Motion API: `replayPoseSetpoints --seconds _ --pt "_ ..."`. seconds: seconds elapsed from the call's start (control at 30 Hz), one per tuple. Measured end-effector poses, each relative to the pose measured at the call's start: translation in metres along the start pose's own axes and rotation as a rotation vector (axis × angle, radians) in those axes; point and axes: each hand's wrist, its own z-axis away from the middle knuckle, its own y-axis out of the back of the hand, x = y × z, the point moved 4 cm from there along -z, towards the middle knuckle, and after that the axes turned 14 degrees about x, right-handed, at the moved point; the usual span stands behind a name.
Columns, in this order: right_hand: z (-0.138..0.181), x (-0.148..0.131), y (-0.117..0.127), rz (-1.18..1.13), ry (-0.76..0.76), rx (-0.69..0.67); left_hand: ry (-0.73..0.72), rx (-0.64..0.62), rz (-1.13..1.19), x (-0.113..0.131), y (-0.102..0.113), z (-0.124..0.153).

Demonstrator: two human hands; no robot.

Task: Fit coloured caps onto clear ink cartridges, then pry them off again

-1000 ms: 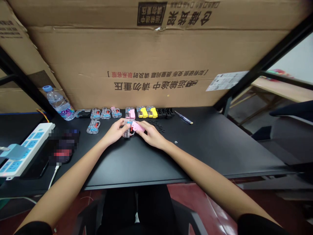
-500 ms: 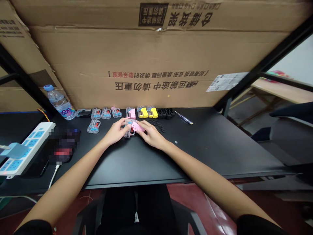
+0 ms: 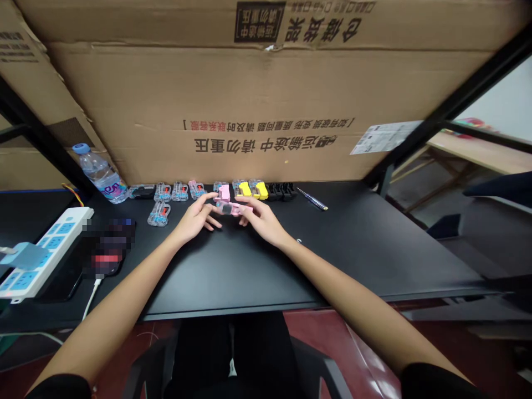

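Observation:
A small pink-and-clear plastic device [image 3: 231, 209] is held edge-on between my two hands, just above the black table. My left hand [image 3: 195, 220] has thumb and index finger at its clear left end, the other fingers curled loosely below. At the pink right end, my right hand [image 3: 266, 223] grips it between thumb and fingers. Right behind it lies a similar pink-and-clear device [image 3: 224, 192]. Yellow-and-clear devices [image 3: 244, 189] and black plastic parts [image 3: 282, 192] continue that row to the right. Several clear devices with red and blue insides [image 3: 162, 192] lie to the left.
A cardboard sheet [image 3: 249, 88] walls off the table's back. On the left are a water bottle [image 3: 102, 174], a white power strip [image 3: 50, 249] and a phone [image 3: 112, 249] on a cable. A pen [image 3: 312, 199] and a tiny white piece [image 3: 299, 240] lie to the right.
The held device has turned from showing its broad face to edge-on and moved slightly away from me. My left fingers have spread, and my right hand now covers the small black rings.

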Motion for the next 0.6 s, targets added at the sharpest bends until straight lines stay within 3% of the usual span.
replayPoseSetpoints --seconds 0.17,0.23,0.4,0.6 --pt "0.000 0.004 -0.003 -0.188 -0.288 -0.055 -0.337 0.028 -0.296 0.009 0.001 0.005" --pt "0.002 0.005 -0.005 -0.192 -0.346 -0.082 -0.397 0.029 -0.333 0.010 0.000 0.006" --pt "0.002 0.004 -0.006 -0.191 -0.346 -0.113 -0.286 -0.049 -0.171 0.001 -0.006 0.003" --pt "0.000 0.001 -0.004 -0.161 -0.239 -0.078 -0.127 0.009 0.028 -0.007 -0.003 -0.003"
